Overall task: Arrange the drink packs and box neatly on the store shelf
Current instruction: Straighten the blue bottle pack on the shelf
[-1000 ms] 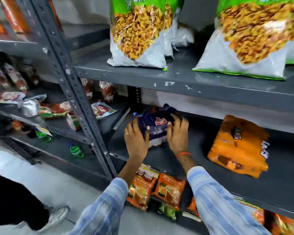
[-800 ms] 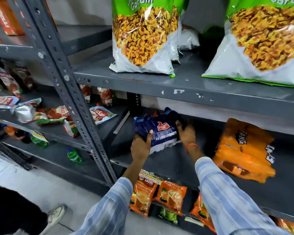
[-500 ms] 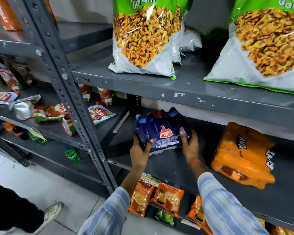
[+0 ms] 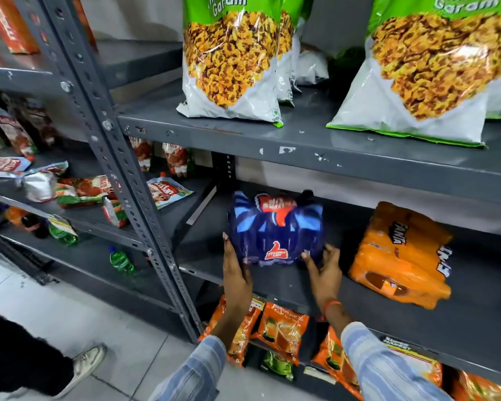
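Note:
A blue shrink-wrapped drink pack (image 4: 275, 230) with a red logo stands on the grey middle shelf (image 4: 301, 287), near its left end. My left hand (image 4: 236, 270) presses flat against the pack's lower left side. On the lower right side, my right hand (image 4: 323, 270) touches the pack with its fingertips. An orange drink pack (image 4: 402, 253) lies tilted on the same shelf, a hand's width to the right of the blue one. No box is in view.
Large green-and-white snack bags (image 4: 232, 59) stand on the shelf above. Orange pouches (image 4: 281, 331) hang below the middle shelf. A slotted steel upright (image 4: 110, 146) stands at left, with sachets and a green bottle (image 4: 121, 260) beyond. A person's shoe (image 4: 84, 363) is on the floor.
Both hands slid from the pack's top and sides down to its lower corners. The blue pack turned upright with its logo toward me and settled on the shelf.

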Demonstrator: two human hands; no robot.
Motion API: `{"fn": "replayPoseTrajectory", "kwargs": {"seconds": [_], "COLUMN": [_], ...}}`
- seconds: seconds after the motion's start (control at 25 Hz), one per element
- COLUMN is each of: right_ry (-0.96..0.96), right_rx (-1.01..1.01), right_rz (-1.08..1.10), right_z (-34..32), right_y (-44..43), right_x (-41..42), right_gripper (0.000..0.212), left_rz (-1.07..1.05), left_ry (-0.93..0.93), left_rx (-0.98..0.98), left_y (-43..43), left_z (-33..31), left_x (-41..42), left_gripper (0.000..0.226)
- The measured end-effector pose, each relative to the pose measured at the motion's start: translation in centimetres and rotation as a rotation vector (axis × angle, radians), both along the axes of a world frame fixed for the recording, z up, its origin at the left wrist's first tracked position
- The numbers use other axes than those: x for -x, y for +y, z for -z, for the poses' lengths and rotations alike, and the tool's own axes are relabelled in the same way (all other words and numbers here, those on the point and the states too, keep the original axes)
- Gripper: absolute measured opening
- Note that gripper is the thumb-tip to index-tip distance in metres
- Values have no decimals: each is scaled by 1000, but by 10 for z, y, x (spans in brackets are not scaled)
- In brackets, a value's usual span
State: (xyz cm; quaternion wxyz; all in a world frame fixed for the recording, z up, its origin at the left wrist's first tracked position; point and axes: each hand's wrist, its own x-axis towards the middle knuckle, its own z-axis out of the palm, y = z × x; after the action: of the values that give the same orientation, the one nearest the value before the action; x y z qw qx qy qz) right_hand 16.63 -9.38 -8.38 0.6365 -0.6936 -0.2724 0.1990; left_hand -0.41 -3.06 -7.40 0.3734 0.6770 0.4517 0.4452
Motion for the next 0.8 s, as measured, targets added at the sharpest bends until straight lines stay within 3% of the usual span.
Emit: {"fn": "replayPoseTrajectory", "kwargs": {"seconds": [0.24,0.32,0.44,0.52,0.6,0.68,0.8], "right_ry": [-105,46,286,352,283,127,-46], "right_rx": [29,-38,-12,-11,-64,-120,-133], "right_rz": [60,59,-106,-101,30,126,31], "right_z": [-5,-24,-59,-65,-60,-51,-41], "right_y": [-7,2,25,31,26,20,19], "right_x": [1,-12,-20,-20,-20,-22,-10], "right_gripper": [37,48,41,39,35,38,29], "left_rz": [-81,-30,104,144,161,216,315], "left_ry": [138,190,186,154,185,192,85], "left_rx": [182,165,183,255,290,283,245], "left_y": [-13,-33,-48,-43,-23,9,30], "left_z": [-19,-27,-37,-44,-51,-57,-61], "left_x": [-33,-51,-74,-79,-75,-56,-28], "left_gripper": [86,92,103,115,125,119,83]}}
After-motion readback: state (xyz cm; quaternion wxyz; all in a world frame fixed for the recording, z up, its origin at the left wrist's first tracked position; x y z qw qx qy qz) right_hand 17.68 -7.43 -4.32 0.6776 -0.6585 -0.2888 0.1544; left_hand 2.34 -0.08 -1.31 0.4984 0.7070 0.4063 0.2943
